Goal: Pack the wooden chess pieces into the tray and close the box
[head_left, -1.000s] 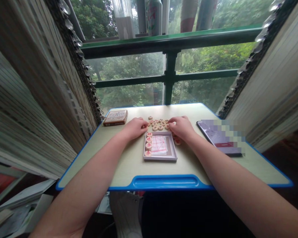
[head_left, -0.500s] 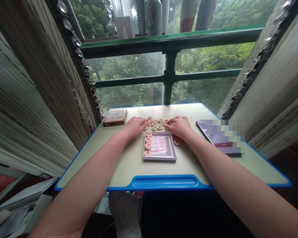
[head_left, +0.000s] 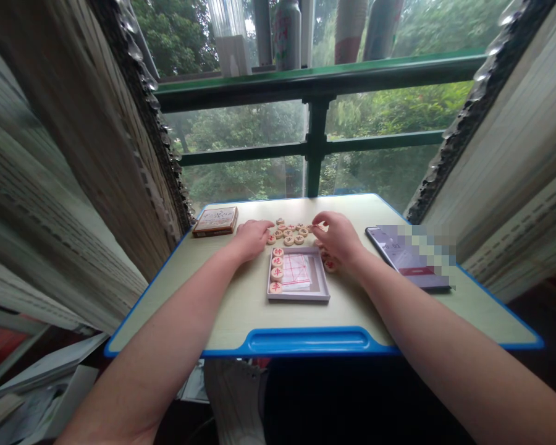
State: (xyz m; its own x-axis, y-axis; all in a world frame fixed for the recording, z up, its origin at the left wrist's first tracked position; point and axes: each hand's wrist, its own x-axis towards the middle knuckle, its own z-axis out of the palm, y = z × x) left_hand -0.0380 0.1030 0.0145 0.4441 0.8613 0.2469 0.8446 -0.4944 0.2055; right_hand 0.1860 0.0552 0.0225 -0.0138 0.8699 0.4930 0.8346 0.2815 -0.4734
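Round wooden Chinese chess pieces (head_left: 288, 233) lie in a loose cluster on the table, beyond an open shallow box (head_left: 325, 290). My left hand (head_left: 254, 238) rests at the cluster's left side, fingers stretched out beside a red-marked piece (head_left: 271, 239). On the right, my right hand (head_left: 337, 237) is curved over the cluster's edge, thumb and forefinger apart near some pieces; its palm side is hidden. Several red-marked pieces (head_left: 277, 272) stand in a column along the box's left wall, next to a folded paper board (head_left: 297, 271). Another piece (head_left: 330, 265) lies right of the box, partly under my right hand.
A decorated box lid (head_left: 215, 221) lies at the table's back left. A phone or tablet (head_left: 408, 262), partly blurred out, lies on the right. The table (head_left: 231, 315) has a blue edge and front groove. Curtains flank it, with a green-framed window (head_left: 318, 142) behind.
My right hand has lifted and shifted slightly away from the pieces, its forefinger now raised. My left hand has drawn back a little, leaving the red-marked piece beside it more visible.
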